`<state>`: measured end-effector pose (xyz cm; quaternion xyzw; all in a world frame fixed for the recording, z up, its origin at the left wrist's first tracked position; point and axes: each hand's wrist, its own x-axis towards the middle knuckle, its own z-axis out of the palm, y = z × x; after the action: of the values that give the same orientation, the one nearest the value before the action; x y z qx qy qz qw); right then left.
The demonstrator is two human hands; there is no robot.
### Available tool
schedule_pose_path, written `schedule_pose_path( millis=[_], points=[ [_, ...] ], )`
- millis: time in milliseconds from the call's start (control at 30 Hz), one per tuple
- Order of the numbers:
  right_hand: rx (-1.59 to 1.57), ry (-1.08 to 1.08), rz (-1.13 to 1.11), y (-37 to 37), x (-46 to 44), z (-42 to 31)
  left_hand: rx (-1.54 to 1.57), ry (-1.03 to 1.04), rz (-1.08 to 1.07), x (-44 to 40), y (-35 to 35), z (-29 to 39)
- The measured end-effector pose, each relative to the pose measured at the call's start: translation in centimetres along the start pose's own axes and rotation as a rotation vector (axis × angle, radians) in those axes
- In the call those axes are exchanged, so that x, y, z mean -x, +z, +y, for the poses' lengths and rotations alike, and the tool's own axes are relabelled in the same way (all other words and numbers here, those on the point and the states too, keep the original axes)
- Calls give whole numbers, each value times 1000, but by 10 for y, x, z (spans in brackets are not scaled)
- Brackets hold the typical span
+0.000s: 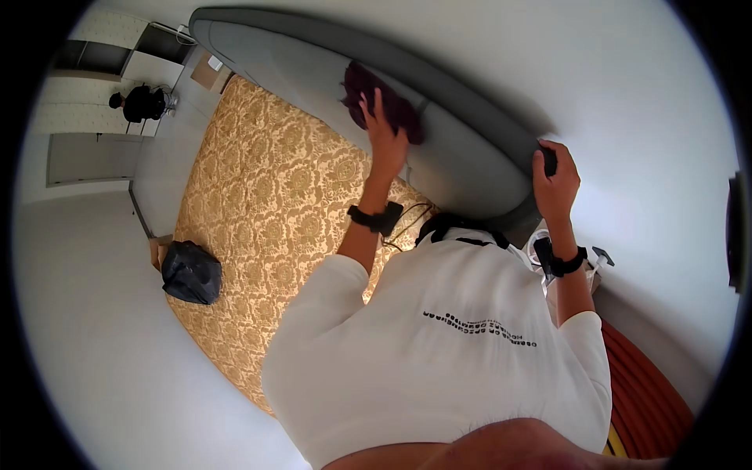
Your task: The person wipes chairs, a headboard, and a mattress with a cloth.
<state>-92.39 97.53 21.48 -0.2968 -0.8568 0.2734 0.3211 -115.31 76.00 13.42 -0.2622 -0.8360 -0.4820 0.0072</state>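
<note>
the crumpled maroon cloth (396, 103) lies on the grey headboard (462, 168), its long axis going from upper left to lower right, along the board. it should be light, soft and not fragile, best taken by the bunched middle, where the left hand (385, 141) rests unclenched with spread fingers; the right hand (558, 182) curls at the board's right end, but i cannot tell if it grasps.

**Room Along the Face, Tight Quarters Behind**

Beyond the left hand (384, 141) and maroon cloth (376, 86), the face of a grey panel (470, 160) runs open to its far tip; a white wall (627, 94) hems in the back. A dark cable (411, 227) loops beside the left wristwatch (385, 218); a black bag (192, 272) blocks one edge of the patterned cover (266, 176).
</note>
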Motion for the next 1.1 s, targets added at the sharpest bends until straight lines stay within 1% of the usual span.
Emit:
schedule_pose_path(
  millis=[67, 133, 167, 233, 300, 367, 400, 433, 500, 567, 633, 700, 733, 800, 833, 900, 933, 1000, 1033, 1100],
  points=[
    [-2, -21, 3, 0, -1, 2, 28, 9, -19, 30, 21, 13],
    [-17, -38, 11, -3, 0, 1, -68, 45, -93, 62, 35, 27],
    [-17, -38, 1, -3, -1, 3, -69, 35, -93, 77, 40, 33],
    [-58, -8, 6, -1, -1, 6, 69, 119, -150, 98, 43, 43],
    [-73, 3, 13, 0, 0, 5, 60, 124, -173, 106, 40, 40],
    [-89, -8, 24, 0, -5, 8, -43, 215, -81, 89, 31, 24],
    [-100, -22, 30, 1, -6, 11, -74, 232, -23, 77, 29, 15],
    [-111, -31, 38, 2, -6, 13, -80, 229, -20, 65, 32, 3],
    [-121, -13, 51, 4, -7, 15, 185, 36, 113, 52, 40, -20],
    [-127, 11, 78, 5, -6, 17, 152, 33, 115, 48, 46, -14],
    [-239, 33, 124, 6, -4, 16, 104, 24, 138, 44, 52, -5],
    [-236, 70, 134, 6, -5, 15, 55, 10, 149, 47, 60, 6],
    [-228, 60, 140, 7, -5, 18, 54, 11, 132, 51, 62, 15],
    [-229, 33, 148, 8, -11, 21, -163, -6, 47, 61, 65, 39],
    [-226, 37, 146, 7, -12, 23, -163, -8, 43, 68, 68, 50],
    [-237, 14, 133, 8, -16, 26, -160, 132, -21, 83, 78, 73],
    [-240, 13, 126, 7, -16, 27, -163, 127, -19, 94, 83, 89],
    [-215, -4, 131, 9, -14, 26, -150, 85, -97, 115, 93, 123],
    [-222, -6, 121, 9, -12, 26, -157, 76, -91, 124, 96, 135],
    [-219, -31, 153, 9, -7, 23, -197, 133, -248, 137, 98, 150]
  ],
)
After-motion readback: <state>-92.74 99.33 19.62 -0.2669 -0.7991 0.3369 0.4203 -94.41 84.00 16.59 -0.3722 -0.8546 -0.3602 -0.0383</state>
